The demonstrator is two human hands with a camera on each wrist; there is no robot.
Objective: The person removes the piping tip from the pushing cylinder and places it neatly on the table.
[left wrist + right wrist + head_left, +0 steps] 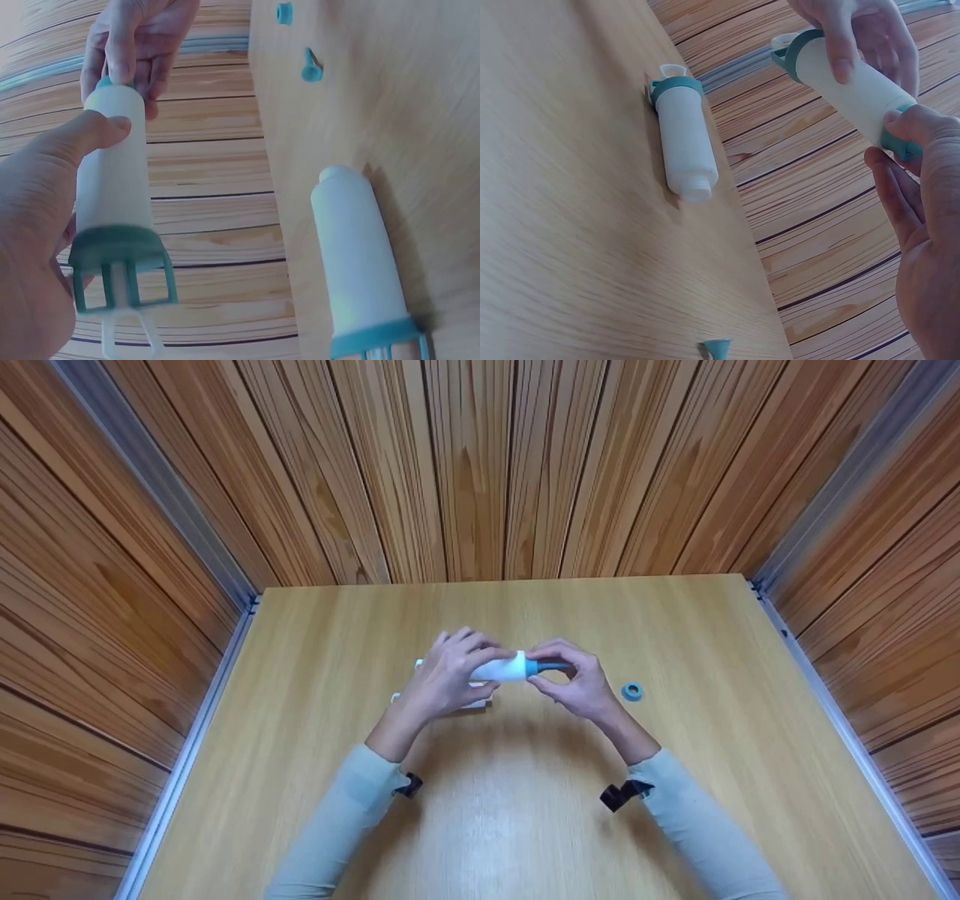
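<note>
My left hand grips a piping syringe round its white barrel. A teal collar with finger grips and a white plunger loop show at its other end in the left wrist view. With thumb and fingers, my right hand pinches the teal nozzle piece at the barrel's front end. The two hands hold the syringe level, raised over the table. A second piping syringe lies on the table, partly hidden by my left hand in the head view.
To the right of my right hand lies a small teal ring-like part on the wooden table. A small teal funnel-shaped nozzle lies near it in the left wrist view. Wood-panelled walls with metal rails border the table.
</note>
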